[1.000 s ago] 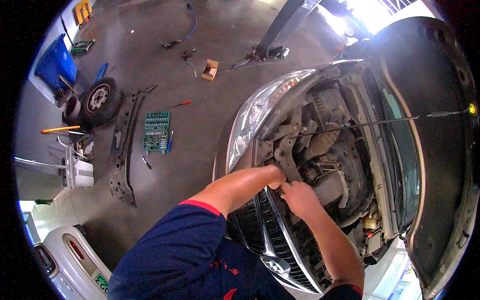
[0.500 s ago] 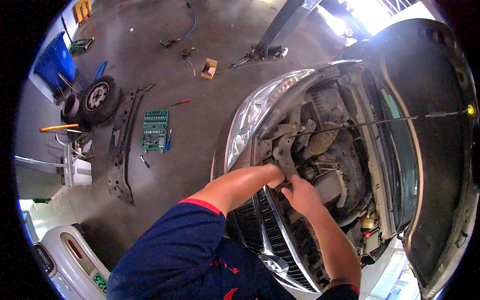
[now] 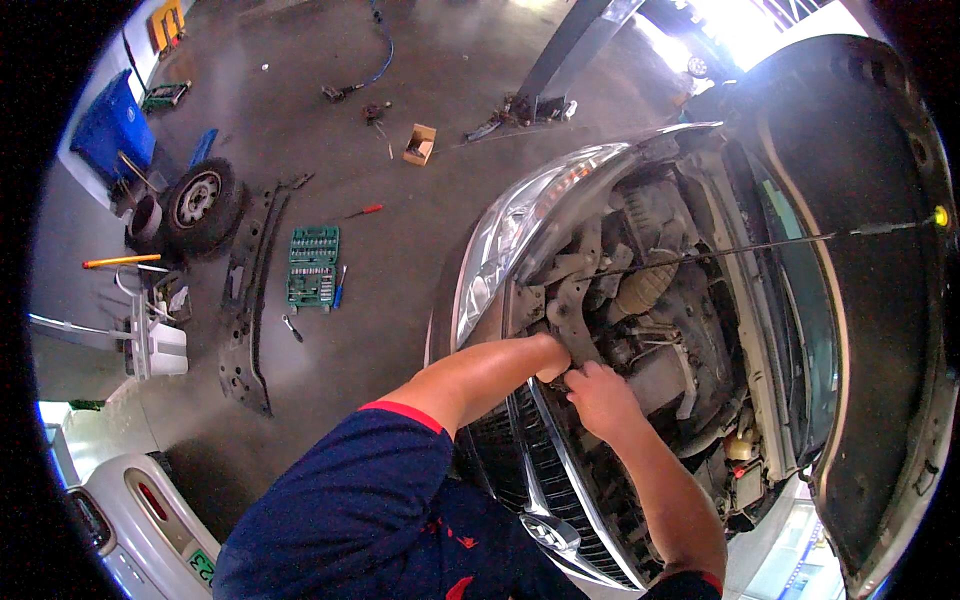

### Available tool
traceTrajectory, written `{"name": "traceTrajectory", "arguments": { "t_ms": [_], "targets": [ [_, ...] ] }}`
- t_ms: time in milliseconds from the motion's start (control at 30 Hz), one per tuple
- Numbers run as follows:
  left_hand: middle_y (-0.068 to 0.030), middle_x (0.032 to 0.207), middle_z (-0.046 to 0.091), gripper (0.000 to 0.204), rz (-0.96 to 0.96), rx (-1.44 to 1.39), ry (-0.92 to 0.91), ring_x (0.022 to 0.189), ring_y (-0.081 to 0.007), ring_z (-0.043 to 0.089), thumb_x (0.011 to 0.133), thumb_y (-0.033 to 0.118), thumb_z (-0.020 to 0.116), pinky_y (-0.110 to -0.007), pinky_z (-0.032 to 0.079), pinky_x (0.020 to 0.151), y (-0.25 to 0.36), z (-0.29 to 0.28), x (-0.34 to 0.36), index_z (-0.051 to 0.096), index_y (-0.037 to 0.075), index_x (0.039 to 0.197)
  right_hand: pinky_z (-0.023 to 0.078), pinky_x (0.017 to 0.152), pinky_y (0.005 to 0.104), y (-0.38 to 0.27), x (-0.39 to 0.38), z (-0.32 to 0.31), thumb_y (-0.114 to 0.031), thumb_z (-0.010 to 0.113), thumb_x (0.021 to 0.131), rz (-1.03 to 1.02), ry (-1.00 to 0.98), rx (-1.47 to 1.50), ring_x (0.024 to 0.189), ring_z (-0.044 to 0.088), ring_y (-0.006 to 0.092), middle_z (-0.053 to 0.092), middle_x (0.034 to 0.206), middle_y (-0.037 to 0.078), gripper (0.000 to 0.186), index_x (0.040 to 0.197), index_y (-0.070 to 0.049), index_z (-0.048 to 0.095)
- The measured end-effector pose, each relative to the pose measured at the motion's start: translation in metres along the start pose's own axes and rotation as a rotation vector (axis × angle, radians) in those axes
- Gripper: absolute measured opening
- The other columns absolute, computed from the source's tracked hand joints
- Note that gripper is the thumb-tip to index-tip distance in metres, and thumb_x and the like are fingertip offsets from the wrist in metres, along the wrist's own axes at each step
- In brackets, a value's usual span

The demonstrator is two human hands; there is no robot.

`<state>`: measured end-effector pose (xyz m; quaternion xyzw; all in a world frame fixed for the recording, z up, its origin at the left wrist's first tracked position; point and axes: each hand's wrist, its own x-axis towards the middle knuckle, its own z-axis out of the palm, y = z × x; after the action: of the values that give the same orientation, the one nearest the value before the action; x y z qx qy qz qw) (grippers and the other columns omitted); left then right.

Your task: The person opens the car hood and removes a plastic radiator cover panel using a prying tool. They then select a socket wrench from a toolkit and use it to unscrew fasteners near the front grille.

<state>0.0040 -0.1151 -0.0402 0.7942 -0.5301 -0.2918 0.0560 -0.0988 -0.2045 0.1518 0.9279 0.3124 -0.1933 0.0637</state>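
Both my arms reach over the front grille (image 3: 505, 450) into the engine bay of a car. My left hand (image 3: 549, 357) dips down behind the front edge beside a metal bracket (image 3: 570, 310); its fingers are hidden below the wrist. Close by on the right, my right hand (image 3: 602, 396) has its fingers curled together, pointing toward the left hand. Whatever they pinch is too small or covered to make out. A ribbed air duct (image 3: 648, 288) and dusty engine parts lie just beyond the hands.
The raised hood (image 3: 880, 300) stands at the right, with a thin prop rod (image 3: 740, 246) crossing the bay. On the floor at left lie a green socket set (image 3: 313, 268), a red-handled screwdriver (image 3: 371, 209), a ratchet (image 3: 292, 327), a long black beam (image 3: 248, 300) and a wheel (image 3: 200, 200).
My right hand has shifted slightly left, and its thumb and fingers have drawn together beside the left hand. The left hand stays nearly in place.
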Motion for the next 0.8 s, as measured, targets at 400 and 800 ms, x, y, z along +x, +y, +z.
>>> {"name": "traceTrajectory", "arguments": {
  "t_ms": [400, 800],
  "targets": [
    [-0.016, 0.109, 0.073, 0.027, -0.093, -0.037, -0.059, 0.105, -0.0355, 0.066, 0.075, 0.013, 0.068, -0.045, 0.051, 0.093, 0.001, -0.001, -0.003, 0.079, 0.005, 0.098, 0.056, 0.082, 0.0518, -0.007, -0.003, 0.003, -0.029, 0.064, 0.096, -0.077, 0.202, -0.064, 0.092, 0.069, 0.0408, 0.07, 0.093, 0.018, 0.027, 0.108, -0.005, 0.065],
    [-0.0131, 0.107, 0.074, 0.025, -0.205, -0.263, -0.032, 0.1, -0.0346, 0.065, 0.077, 0.015, 0.069, -0.048, 0.051, 0.086, -0.018, 0.021, 0.033, 0.078, 0.007, 0.099, 0.053, 0.087, 0.0498, -0.01, 0.013, 0.002, -0.026, 0.066, 0.094, 0.268, 0.087, 0.087, 0.099, 0.063, 0.0404, 0.064, 0.101, 0.017, 0.028, 0.113, -0.005, 0.065]
  ]
}}
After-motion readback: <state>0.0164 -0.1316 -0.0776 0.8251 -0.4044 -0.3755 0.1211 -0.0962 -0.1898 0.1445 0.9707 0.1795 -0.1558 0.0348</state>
